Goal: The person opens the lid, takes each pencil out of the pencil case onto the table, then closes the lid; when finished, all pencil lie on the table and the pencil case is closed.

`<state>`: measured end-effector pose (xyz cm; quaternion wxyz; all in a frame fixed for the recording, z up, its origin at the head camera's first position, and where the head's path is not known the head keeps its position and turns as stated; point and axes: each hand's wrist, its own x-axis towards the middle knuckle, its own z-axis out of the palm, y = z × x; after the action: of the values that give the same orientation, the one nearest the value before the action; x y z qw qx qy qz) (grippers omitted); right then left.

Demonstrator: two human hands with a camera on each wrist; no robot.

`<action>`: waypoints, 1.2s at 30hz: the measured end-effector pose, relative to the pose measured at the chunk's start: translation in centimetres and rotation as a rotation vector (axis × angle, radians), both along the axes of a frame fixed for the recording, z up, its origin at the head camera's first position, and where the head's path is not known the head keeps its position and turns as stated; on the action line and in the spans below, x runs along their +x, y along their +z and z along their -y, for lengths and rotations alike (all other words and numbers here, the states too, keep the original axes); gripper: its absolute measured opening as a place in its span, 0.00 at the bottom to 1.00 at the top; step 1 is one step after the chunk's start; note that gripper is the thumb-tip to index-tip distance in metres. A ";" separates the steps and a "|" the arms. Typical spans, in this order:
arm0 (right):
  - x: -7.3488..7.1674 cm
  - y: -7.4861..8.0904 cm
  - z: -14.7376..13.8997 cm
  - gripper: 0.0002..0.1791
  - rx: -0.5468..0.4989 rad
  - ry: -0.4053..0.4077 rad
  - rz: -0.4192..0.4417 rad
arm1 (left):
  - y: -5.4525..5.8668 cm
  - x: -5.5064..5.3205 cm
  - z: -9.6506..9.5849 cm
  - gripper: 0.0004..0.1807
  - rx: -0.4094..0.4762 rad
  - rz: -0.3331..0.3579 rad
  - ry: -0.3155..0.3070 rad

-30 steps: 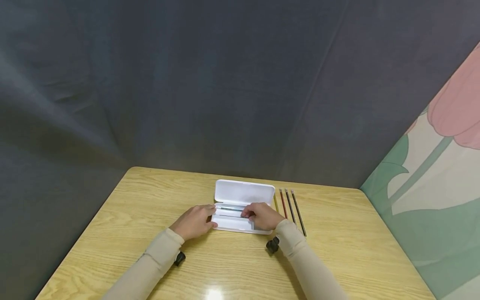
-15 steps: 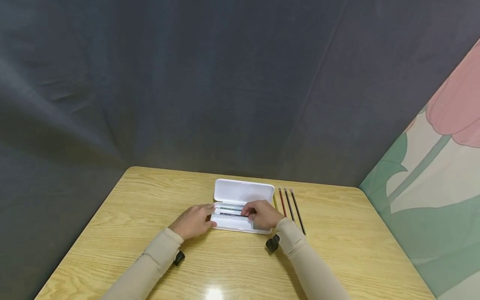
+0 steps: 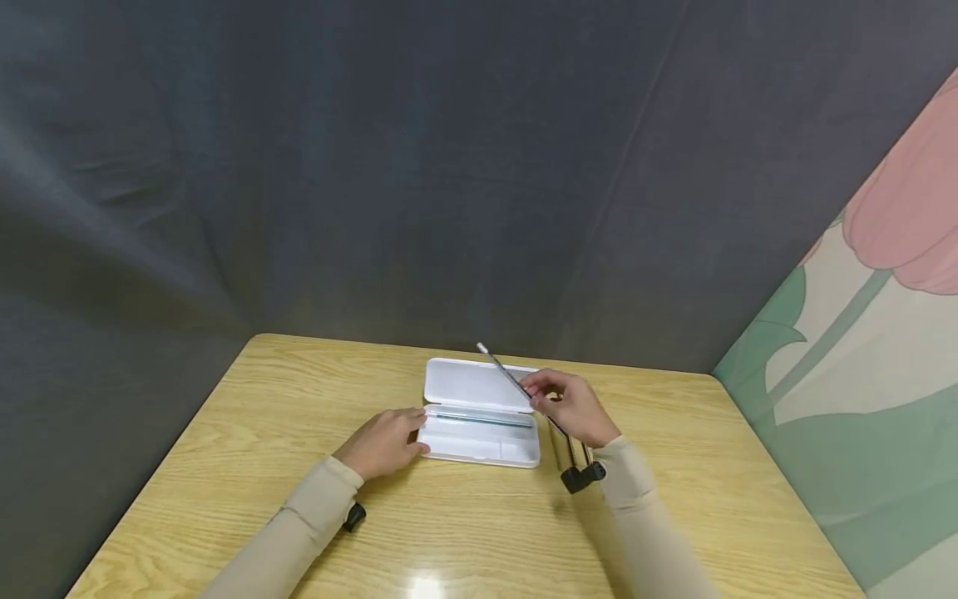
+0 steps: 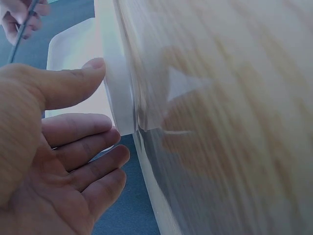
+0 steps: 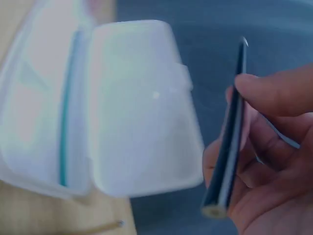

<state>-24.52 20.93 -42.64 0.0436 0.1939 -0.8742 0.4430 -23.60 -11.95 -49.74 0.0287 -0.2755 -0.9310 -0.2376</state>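
Observation:
A white pencil case (image 3: 458, 455) lies on the table with its lid (image 3: 471, 383) raised at the back. Inside it, along the hinge side, is a teal pencil (image 3: 486, 420), also visible in the right wrist view. My left hand (image 3: 383, 443) rests at the case's left end, thumb toward the front corner and fingers toward the back one. Over the right side of the lid, my right hand (image 3: 572, 408) pinches a dark pencil (image 3: 505, 374) between thumb and fingers. That pencil slants, its pale tip pointing up and left.
Several pencils (image 3: 572, 451) lie on the table right of the case, mostly hidden by my right hand and wrist camera. A yellow pencil (image 5: 98, 229) shows in the right wrist view. Dark curtain (image 3: 449, 208) hangs behind the wooden table (image 3: 359, 541).
My right hand has lifted the dark pencil out of the case and moved up and to the right with it. The left hand has stayed at the case's left end.

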 end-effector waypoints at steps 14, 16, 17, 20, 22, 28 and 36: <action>-0.2 -1.4 -9.5 0.19 -0.007 -0.535 0.165 | 0.1 0.1 0.6 0.27 -0.001 0.000 -0.006; -0.5 -2.9 -10.3 0.20 0.123 -0.553 0.187 | 0.1 0.1 0.6 0.27 -0.006 -0.004 -0.006; -0.6 -3.6 -10.6 0.20 0.187 -0.551 0.198 | 0.1 0.1 0.6 0.27 -0.006 -0.005 -0.006; -0.9 -5.3 -11.2 0.21 0.332 -0.529 0.208 | 0.1 0.2 0.7 0.27 0.002 -0.003 -0.008; -1.2 -6.1 -11.3 0.21 0.406 -0.520 0.201 | 0.1 0.2 0.7 0.28 0.006 0.002 -0.008; -1.5 -6.2 -11.1 0.22 0.513 -0.459 0.165 | 0.1 0.3 0.6 0.29 0.009 0.012 0.007; -0.9 -4.5 -7.5 0.13 0.376 -0.475 -0.199 | 0.5 0.1 0.4 0.30 -0.001 0.018 0.005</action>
<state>-25.39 28.42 -47.14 0.1944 0.0311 -0.9531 0.2297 -23.48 -12.36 -49.24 0.0207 -0.2709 -0.9321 -0.2396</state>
